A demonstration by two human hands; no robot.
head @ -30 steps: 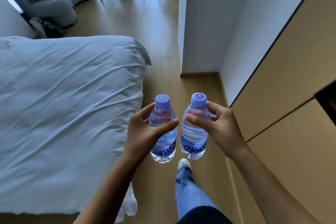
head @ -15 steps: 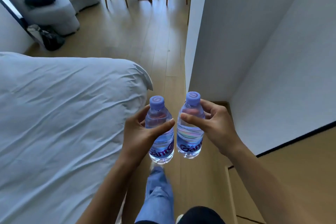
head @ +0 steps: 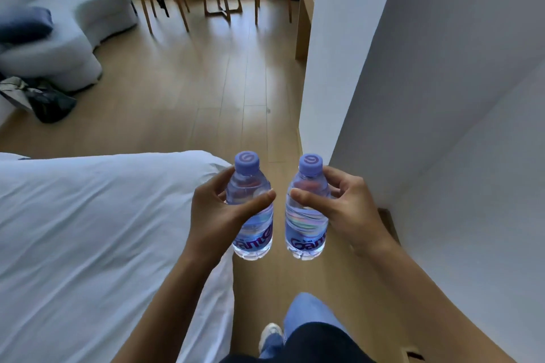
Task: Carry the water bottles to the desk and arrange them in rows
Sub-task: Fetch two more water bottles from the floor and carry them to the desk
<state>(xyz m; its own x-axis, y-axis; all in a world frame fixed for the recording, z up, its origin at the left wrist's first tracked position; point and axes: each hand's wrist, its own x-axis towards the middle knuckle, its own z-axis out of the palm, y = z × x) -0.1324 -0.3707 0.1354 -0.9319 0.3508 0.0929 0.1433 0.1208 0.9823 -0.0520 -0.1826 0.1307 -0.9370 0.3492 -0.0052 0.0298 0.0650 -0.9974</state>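
Your left hand [head: 216, 215] is wrapped around one water bottle [head: 252, 212], thumb across its front, and your right hand [head: 351, 209] grips the second bottle [head: 306, 215] the same way. Both bottles stand upright with purple caps on, side by side low in the centre of the frame, close but apart, held in the air above the wooden floor [head: 206, 97]. The white bed [head: 88, 244] fills the lower left; a white wall [head: 442, 97] runs along the right. A wooden surface [head: 306, 6] edge shows at upper right, beyond the wall corner.
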